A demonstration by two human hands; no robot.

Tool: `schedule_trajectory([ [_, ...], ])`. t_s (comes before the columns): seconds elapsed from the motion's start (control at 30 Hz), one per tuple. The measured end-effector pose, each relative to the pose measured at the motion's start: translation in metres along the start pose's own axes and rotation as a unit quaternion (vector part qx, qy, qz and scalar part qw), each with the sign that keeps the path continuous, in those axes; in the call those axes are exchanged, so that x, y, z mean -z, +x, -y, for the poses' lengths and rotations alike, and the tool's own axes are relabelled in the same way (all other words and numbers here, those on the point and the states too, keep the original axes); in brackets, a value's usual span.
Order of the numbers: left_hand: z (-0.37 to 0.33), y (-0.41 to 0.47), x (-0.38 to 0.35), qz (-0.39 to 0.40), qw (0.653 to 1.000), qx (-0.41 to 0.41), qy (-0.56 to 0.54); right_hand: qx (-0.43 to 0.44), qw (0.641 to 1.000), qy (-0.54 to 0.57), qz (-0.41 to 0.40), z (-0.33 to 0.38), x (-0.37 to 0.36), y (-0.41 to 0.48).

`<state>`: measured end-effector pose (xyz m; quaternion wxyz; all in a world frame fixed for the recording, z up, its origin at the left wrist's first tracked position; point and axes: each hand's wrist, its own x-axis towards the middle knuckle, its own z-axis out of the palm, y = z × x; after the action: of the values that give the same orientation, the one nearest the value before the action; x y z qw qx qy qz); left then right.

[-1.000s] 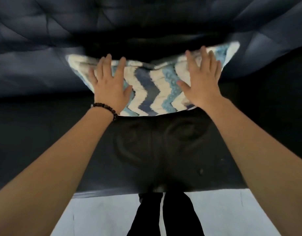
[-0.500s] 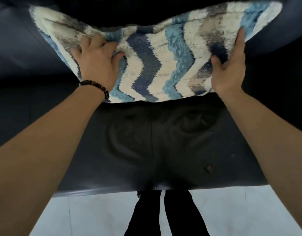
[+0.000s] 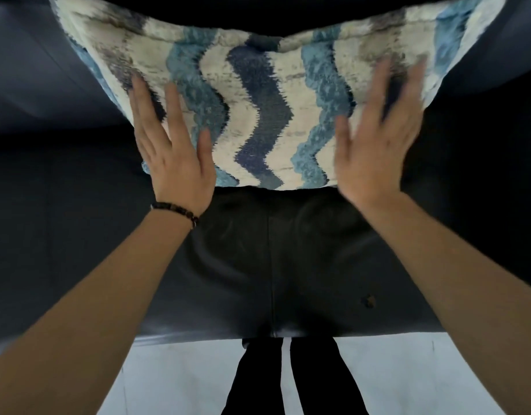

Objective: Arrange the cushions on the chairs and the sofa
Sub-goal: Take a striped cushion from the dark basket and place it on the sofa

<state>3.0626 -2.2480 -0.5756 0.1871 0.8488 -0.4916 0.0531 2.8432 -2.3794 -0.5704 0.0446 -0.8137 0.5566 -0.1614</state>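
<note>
A cushion (image 3: 264,109) with white, light blue and navy zigzag stripes leans against the back of a dark leather sofa (image 3: 78,220), its lower edge on the seat. My left hand (image 3: 171,151), with a bead bracelet at the wrist, lies flat on the cushion's lower left part, fingers spread. My right hand (image 3: 375,139) is flat over the lower right part, fingers apart and blurred by motion. Neither hand grips the fabric.
The sofa seat (image 3: 273,265) stretches wide below the cushion, with a seam down its middle and a small mark at the right. A pale tiled floor (image 3: 174,381) lies in front, and my dark-trousered legs (image 3: 288,381) stand against the seat's front edge.
Half a second ago both hands gripped the cushion's lower corners. Now they have let go and lie flat and open on its face. The cushion sits slightly lower and nearer in view.
</note>
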Motion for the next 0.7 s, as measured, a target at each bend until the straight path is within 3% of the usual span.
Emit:
schedule_trajectory([
  [0.17,0.032,0.016,-0.014,0.069,0.986,-0.034,0.147,0.263,0.963,-0.05,0.046,0.06,-0.033,0.012],
  [0.27,0.05,0.046,-0.023,0.123,0.973,-0.077,0.18,0.348,0.93,-0.093,0.07,0.053,-0.054,0.044],
  [0.37,0.048,0.055,-0.035,0.153,0.969,-0.066,0.184,0.366,0.914,-0.134,0.11,0.023,-0.058,0.068],
  [0.53,0.032,0.027,-0.034,0.083,0.984,-0.023,0.153,0.288,0.946,-0.145,-0.001,0.008,-0.056,0.033],
  [0.6,0.034,-0.002,-0.039,0.052,0.988,-0.076,0.128,0.289,0.949,-0.123,-0.019,-0.008,-0.06,0.0],
  [0.7,0.045,-0.035,-0.057,0.102,0.96,-0.22,0.139,0.319,0.93,-0.179,0.043,-0.051,-0.071,-0.03],
])
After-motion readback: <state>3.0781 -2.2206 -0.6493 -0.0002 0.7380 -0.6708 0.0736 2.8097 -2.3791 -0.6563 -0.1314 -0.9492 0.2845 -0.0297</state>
